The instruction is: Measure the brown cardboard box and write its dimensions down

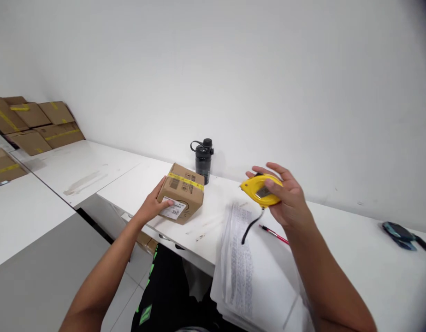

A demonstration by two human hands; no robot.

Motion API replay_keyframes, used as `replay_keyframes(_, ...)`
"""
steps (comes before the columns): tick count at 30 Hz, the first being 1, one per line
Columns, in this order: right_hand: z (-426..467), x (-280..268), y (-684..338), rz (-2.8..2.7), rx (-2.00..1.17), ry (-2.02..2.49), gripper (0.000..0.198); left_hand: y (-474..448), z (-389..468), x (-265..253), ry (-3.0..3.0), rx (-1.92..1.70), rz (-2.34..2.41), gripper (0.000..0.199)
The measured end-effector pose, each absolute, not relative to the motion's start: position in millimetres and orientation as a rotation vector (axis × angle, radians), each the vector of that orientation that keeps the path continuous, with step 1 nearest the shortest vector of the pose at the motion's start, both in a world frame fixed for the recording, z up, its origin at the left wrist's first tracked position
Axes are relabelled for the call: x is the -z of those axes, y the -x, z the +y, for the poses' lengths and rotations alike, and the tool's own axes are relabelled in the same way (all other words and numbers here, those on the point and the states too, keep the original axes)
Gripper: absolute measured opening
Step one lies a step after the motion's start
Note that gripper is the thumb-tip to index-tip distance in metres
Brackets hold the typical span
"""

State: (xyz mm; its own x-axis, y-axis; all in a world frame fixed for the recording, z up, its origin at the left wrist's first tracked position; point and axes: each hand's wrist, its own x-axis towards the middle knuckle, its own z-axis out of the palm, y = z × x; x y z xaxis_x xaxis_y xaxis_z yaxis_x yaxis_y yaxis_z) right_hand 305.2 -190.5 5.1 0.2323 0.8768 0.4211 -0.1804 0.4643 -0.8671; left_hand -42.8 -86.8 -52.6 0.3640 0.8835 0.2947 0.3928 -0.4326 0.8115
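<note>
My left hand (156, 203) grips the near left side of a small cardboard box (189, 199), its thumb lying across the white label (174, 208). Yellow tape runs over the top of the box, which sits tilted towards me at the table's front edge. Above the papers, my right hand (288, 196) holds a yellow tape measure (259, 190), thumb pressed on its face and some fingers stretched out behind. A black wrist strap (249, 229) dangles from the tape measure. No blade shows drawn out. My left fingers behind the box are hidden.
A dark shaker bottle (203, 161) stands behind the box by the wall. Stacked papers (264, 276) with handwriting overhang the front edge, a red pen (275, 234) on them. A dark object with a strap (399, 234) lies far right. Several taped boxes (33, 122) are piled far left.
</note>
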Motion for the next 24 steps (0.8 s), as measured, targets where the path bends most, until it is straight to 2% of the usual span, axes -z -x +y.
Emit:
replay_keyframes(4,-177.4,-11.1,-292.2,-1.162,-0.706,0.743,0.049,53.1,-105.0,107.8,-1.722,-1.121,1.025,0.105)
replay_keyframes(8,-149.3,-19.7,-251.2,-1.406,-0.861,0.685,0.055,31.9,-114.1,120.3,-1.819,-1.207,0.880,0.108)
replay_keyframes(10,-136.8,-26.4,-227.0,-1.583,-0.901,0.676,0.060,24.0,-110.6,102.3,-1.777,-1.374,0.937,0.097)
replay_keyframes(12,-131.2,-34.6,-205.1,-1.733,-0.862,0.626,0.064,19.4,-106.0,72.9,-1.710,-1.545,1.006,0.075)
replay_keyframes(14,-133.8,-42.2,-187.5,-1.839,-0.784,0.526,0.069,16.6,-105.3,40.1,-1.782,-1.470,0.984,0.061)
replay_keyframes(16,-141.5,-47.3,-176.0,-1.897,-0.703,0.426,0.070,13.4,-110.5,11.7,-1.802,-1.286,0.854,0.057)
replay_keyframes(20,-155.1,-45.3,-172.1,-1.865,-0.553,0.373,0.074,1.8,-127.1,-18.8,-1.664,-1.215,0.665,0.053)
replay_keyframes(24,-160.1,-27.1,-179.7,-1.705,-0.324,0.745,0.070,-10.5,-130.7,-24.7,-1.577,-1.197,0.641,0.051)
